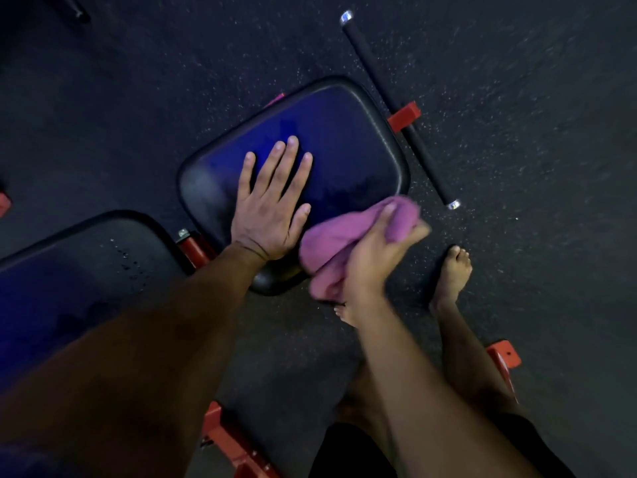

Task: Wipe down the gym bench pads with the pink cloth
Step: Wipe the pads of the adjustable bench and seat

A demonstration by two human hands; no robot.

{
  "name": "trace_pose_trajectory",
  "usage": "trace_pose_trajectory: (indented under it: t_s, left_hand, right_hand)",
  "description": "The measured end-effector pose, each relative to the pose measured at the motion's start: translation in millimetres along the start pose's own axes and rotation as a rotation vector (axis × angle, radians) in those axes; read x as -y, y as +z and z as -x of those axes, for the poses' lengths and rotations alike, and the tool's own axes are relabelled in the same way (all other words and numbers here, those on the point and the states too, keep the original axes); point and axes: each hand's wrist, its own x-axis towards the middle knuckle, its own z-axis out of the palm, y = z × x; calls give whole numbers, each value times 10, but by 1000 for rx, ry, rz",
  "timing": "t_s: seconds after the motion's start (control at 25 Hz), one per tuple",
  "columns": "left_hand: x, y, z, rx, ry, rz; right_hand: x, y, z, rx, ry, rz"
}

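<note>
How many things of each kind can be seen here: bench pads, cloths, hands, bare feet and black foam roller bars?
Bench pads: 2, seat pad, back pad
Pink cloth: 1
Hands: 2, left hand, right hand
Bare feet: 2, right foot, left foot mostly hidden
Black roller bar: 1
Total: 8

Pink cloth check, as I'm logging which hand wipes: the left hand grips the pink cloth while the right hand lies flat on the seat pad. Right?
Not quite: the hands are swapped. In the head view the right hand grips the pink cloth, and the left hand lies flat on the seat pad.
</note>
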Motion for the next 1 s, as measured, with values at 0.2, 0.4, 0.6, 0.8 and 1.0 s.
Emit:
trace_pose_trajectory:
  t_s: [0.2,0.4,0.6,0.8,1.0]
  left_hand:
    - [-8,-15,3,-1,3,21]
    - [3,13,18,-35,10,23]
    - [-13,-8,16,-43,7,37]
    - [-17,12,8,-68,7,30]
    - [-29,-29,20,-51,-7,26]
  right_hand:
    - [-86,-193,-81,190,-66,5]
    - [-37,-370,-496,335,-133,150]
    - [709,-315,-1312,593,-488,235]
    - [1215,936,-1481,796,-927,575]
    - [1221,928,-1456,846,-1127,717]
